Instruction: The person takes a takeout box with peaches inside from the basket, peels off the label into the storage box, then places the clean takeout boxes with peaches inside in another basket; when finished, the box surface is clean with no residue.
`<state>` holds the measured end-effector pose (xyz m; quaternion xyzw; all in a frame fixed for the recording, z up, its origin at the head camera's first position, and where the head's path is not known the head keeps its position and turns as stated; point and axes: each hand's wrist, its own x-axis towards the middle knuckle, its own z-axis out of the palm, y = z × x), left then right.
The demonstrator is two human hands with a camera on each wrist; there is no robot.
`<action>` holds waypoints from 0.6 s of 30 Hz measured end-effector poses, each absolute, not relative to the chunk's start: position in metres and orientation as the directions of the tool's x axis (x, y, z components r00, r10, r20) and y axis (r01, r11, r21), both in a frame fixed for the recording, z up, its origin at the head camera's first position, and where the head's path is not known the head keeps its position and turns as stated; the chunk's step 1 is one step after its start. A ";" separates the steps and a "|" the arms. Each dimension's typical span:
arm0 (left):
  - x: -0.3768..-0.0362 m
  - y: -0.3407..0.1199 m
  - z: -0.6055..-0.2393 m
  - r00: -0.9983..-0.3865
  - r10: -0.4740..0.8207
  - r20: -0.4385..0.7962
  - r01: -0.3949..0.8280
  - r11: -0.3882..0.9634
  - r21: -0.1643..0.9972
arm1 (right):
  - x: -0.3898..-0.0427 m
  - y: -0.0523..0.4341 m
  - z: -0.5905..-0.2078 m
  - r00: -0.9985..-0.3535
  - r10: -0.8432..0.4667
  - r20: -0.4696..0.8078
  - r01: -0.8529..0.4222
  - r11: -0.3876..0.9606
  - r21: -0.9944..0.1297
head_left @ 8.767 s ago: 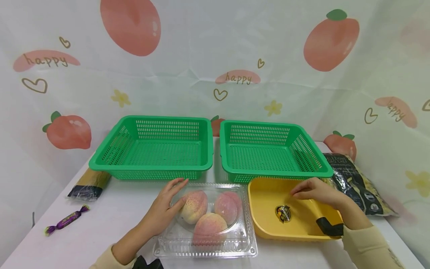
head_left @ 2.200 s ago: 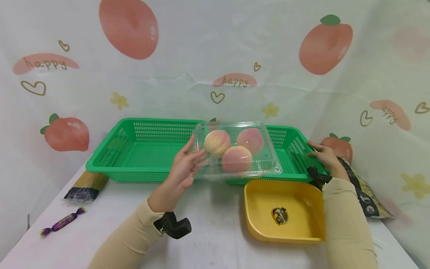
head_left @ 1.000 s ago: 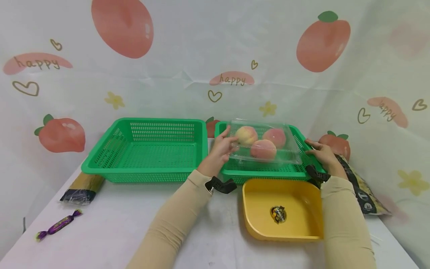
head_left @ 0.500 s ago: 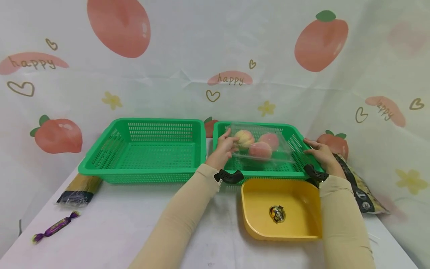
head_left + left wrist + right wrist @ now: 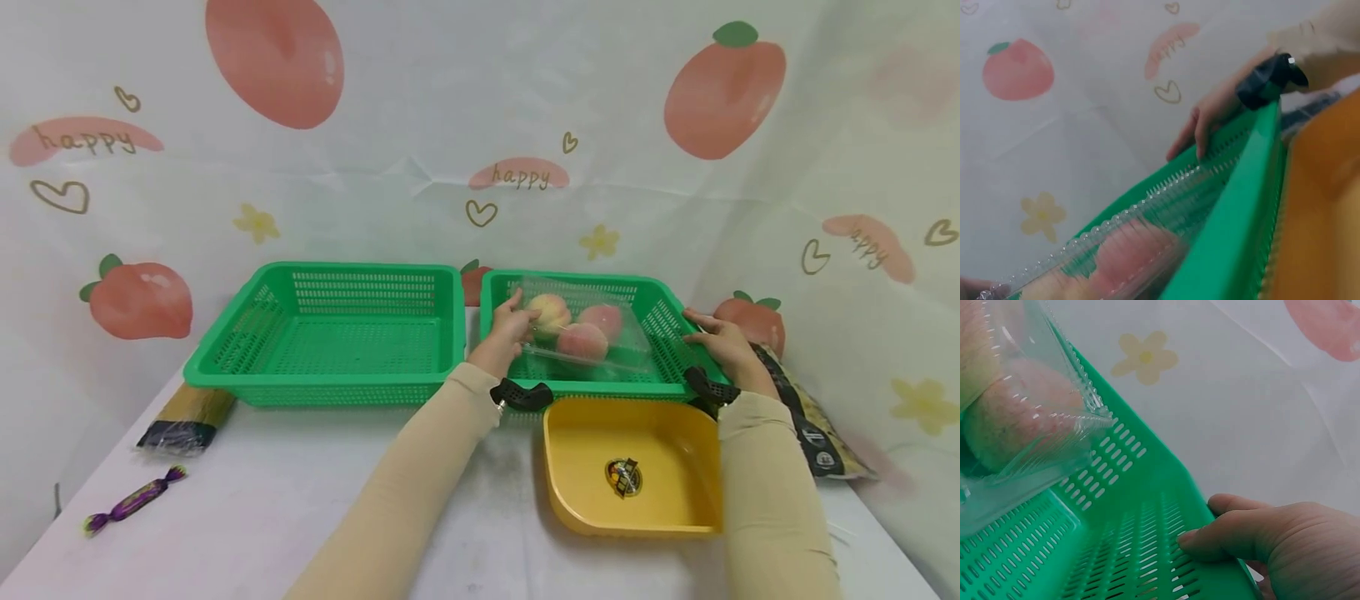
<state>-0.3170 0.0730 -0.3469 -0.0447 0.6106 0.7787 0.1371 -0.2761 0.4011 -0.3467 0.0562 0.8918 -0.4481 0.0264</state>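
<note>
Lowered since earlier, the clear peach box [image 5: 581,333] now sits tilted inside the right green basket [image 5: 678,379], gripped at its left edge by the left hand [image 5: 512,332], while the right hand [image 5: 716,340] rests with fingers relaxed on the basket's rim; thin slippery plastic, likely heavy with fruit, judged best supported underneath.

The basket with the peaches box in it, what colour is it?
The basket is bright green, with slotted walls; the head view shows it best.

Our left hand [image 5: 511,327] reached forward, fingers curled in a pinching grip, beige-sleeved forearm stretched out long, our right hand [image 5: 714,339] further right, fingers straight and resting flat, thumb apart, black straps on both our wrists
</note>
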 end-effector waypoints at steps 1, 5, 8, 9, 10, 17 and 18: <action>-0.317 0.074 -0.347 -0.960 0.156 -0.234 -0.263 -0.203 0.943 | -0.276 0.401 -0.346 -0.992 0.078 -0.096 0.124 0.597 -0.793; -0.319 0.077 -0.349 -0.960 0.146 -0.239 -0.258 -0.131 0.957 | -0.276 0.402 -0.344 -0.993 0.080 -0.089 0.119 0.605 -0.787; -0.321 0.078 -0.351 -0.956 0.141 -0.256 -0.269 -0.076 0.960 | -0.276 0.401 -0.345 -0.992 0.085 -0.093 0.125 0.598 -0.792; -0.321 0.077 -0.351 -0.954 0.146 -0.261 -0.273 -0.067 0.960 | -0.276 0.401 -0.345 -0.992 0.085 -0.094 0.126 0.595 -0.794; -0.320 0.077 -0.351 -0.952 0.152 -0.264 -0.275 -0.060 0.959 | -0.276 0.401 -0.345 -0.992 0.085 -0.095 0.127 0.593 -0.795; -0.316 0.074 -0.349 -0.945 0.205 -0.255 -0.273 -0.067 0.960 | -0.276 0.400 -0.346 -0.993 0.079 -0.086 0.116 0.583 -0.804; -0.316 0.074 -0.350 -0.946 0.207 -0.251 -0.268 -0.059 0.962 | -0.277 0.400 -0.346 -0.993 0.079 -0.085 0.115 0.582 -0.805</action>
